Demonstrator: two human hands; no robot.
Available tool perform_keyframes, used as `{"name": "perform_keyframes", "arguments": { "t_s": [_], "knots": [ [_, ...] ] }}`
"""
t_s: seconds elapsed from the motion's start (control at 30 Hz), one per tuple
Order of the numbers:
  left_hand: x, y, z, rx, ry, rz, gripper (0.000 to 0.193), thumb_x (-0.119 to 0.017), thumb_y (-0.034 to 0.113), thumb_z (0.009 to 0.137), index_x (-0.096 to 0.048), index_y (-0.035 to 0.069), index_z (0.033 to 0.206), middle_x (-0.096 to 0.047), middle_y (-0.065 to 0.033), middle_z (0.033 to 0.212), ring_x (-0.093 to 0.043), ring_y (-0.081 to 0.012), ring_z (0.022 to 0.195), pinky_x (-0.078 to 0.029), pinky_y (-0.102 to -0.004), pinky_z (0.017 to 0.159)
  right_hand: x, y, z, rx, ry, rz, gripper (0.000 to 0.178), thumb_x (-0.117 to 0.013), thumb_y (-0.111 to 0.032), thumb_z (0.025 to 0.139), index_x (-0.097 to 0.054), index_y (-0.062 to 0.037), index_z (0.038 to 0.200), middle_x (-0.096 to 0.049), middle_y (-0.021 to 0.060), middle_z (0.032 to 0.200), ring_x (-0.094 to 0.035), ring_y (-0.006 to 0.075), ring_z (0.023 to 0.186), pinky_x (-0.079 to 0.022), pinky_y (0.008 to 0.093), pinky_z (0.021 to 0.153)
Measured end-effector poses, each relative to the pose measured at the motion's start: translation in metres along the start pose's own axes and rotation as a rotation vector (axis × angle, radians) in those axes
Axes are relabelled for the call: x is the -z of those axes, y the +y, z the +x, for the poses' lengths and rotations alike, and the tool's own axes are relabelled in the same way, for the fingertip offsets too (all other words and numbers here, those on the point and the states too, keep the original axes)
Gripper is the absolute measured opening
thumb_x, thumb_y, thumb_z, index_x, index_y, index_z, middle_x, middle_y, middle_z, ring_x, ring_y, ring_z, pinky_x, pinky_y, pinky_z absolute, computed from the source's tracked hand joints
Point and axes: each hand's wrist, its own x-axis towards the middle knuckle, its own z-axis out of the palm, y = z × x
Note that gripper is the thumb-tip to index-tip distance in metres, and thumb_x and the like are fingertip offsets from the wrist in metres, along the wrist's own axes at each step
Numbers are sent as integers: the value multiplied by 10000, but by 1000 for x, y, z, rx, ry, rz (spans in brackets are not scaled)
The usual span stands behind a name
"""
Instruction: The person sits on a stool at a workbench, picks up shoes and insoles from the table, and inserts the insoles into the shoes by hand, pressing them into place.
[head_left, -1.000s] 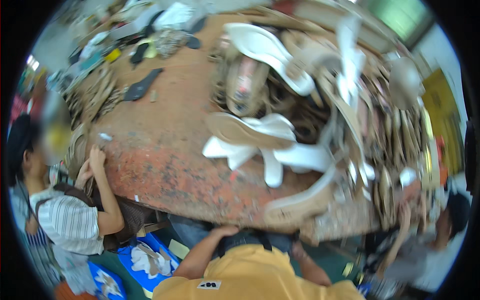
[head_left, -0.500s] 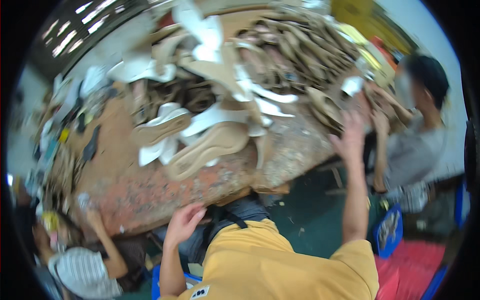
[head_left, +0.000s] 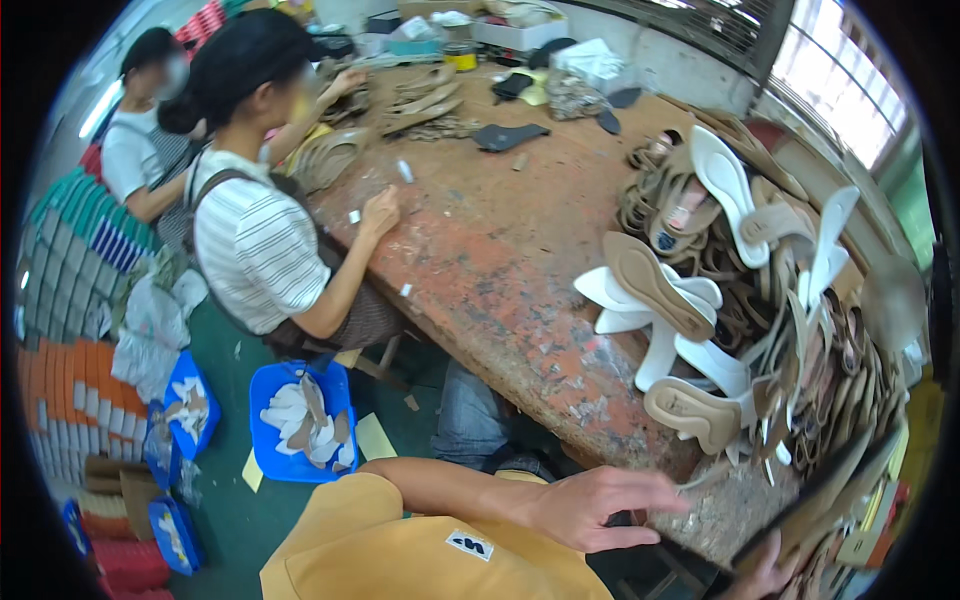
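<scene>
Along the lower edge of the view, a person in a yellow shirt [head_left: 420, 545] is at the side of a worn, paint-scuffed worktable [head_left: 540, 215]. The person's left hand [head_left: 597, 507] reaches rightward across the body, near the table's edge, with thumb and fingers spread apart and nothing visible between them. At the lower right, the right hand [head_left: 765, 572], partly cut off by the frame, is closed on the lower end of long tan shoe pieces [head_left: 825, 505] with dark edges; they slant up to the right, beside the table's near right corner, and are too blurred to count. Just beyond them, a crowded row of tan shoes [head_left: 845, 400] curves along the right side of the table. Left of that row lies a loose heap: a long white insole [head_left: 722, 190] rests near its top, a tan insole [head_left: 655, 283] lies slantwise over several white ones, and another tan insole [head_left: 693, 413] lies lower down. Farther back on the tabletop is a flat dark sole shape [head_left: 510, 137]. At the left side, a co-worker in a striped shirt [head_left: 265, 250] rests one hand [head_left: 380, 212] on the table. Below, on the green floor [head_left: 225, 330], a blue bin [head_left: 285, 468] holds white and tan scraps [head_left: 305, 415].
</scene>
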Motion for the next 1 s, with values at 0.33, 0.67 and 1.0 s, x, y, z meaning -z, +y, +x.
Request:
{"name": "perform_keyframes", "arguments": {
  "t_s": [0.33,0.67,1.0],
  "knots": [
    [229,-56,42,276,1106,69,495,-603,37,977,-550,-29,1465,-687,-137,1340,-711,-258,1142,-576,-396,984,-135,-250,8,671,-455,630,517,-876,-146,818,-715,5,1286,-717,251,1292,-738,364,1115,-606,427,929],
    [382,-197,6,652,852,1575,638,-701,222,945,-535,-74,1485,-575,-238,1504,-560,-351,1402,-444,-464,1173,-92,-52,-13,-319,-93,276,917,-857,-137,819,-414,-12,1612,-452,240,1639,-454,359,1516,-392,450,1221],
    [87,-185,130,-262,-277,1440,862,-736,242,864,-399,79,1641,-439,-249,1638,-346,-412,1580,-238,-642,1284,-212,-64,8,5,-400,-300,1264,-959,-311,658,-268,-133,1701,-315,248,1685,-331,478,1538,-313,631,1196]
  ]
}}
